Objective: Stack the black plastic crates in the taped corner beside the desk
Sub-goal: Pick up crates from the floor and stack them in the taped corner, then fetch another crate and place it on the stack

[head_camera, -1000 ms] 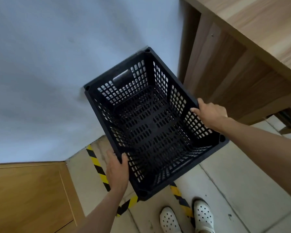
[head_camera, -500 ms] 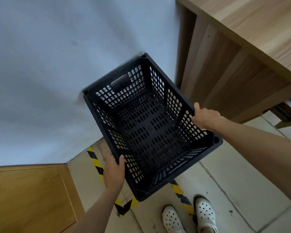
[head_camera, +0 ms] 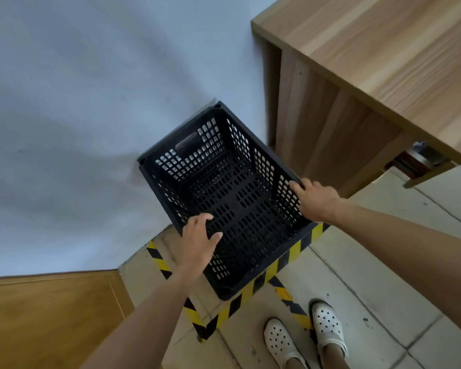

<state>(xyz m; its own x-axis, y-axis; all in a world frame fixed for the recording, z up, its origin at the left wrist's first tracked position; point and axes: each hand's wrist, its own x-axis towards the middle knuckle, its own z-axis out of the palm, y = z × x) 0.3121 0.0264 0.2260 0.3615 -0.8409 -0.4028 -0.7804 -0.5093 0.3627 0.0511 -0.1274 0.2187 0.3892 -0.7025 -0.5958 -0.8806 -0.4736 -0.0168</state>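
One black perforated plastic crate [head_camera: 232,198] sits low in the corner between the pale wall and the desk, open side up and empty. Its near corner overlaps the yellow-and-black floor tape [head_camera: 250,288]. I cannot tell whether its base touches the floor. My left hand [head_camera: 198,242] lies over the crate's left rim with fingers spread and loose. My right hand [head_camera: 316,201] is curled over the right rim, holding it. No other crate is in view.
The wooden desk [head_camera: 383,65] rises at the right, its side panel close to the crate. A wooden door or panel [head_camera: 51,315] is at the lower left. My white shoes [head_camera: 304,336] stand on the tiled floor just outside the tape.
The crate has come down and away from me into the taped corner. My left hand has loosened from a grip to a spread hand on the rim. My right hand keeps its hold.
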